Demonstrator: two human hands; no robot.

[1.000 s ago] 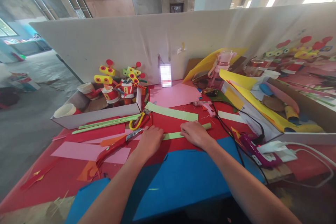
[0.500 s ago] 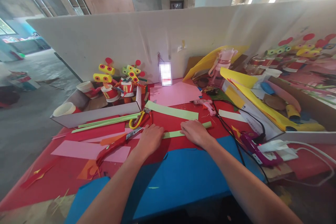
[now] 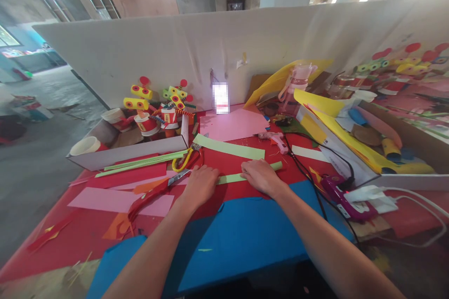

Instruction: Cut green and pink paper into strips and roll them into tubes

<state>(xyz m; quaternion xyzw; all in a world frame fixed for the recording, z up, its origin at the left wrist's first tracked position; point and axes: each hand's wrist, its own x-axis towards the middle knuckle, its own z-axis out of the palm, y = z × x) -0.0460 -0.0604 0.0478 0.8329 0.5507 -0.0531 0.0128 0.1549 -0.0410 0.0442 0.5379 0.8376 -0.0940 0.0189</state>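
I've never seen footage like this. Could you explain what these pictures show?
There is no machine: a person works bare-handed, and the view comes from a camera worn on the head, looking forward and down. The left hand and right hand are both on a light green strip; their exact grip is partly hidden. A second green strip lies just beyond. On the red surface are red-handled scissors, yellow-handled scissors and a pink glue gun.

Craft workshop; glue gun (image 3: 279,143), scissors (image 3: 151,197) (red-handled), green paper strips (image 3: 229,179).
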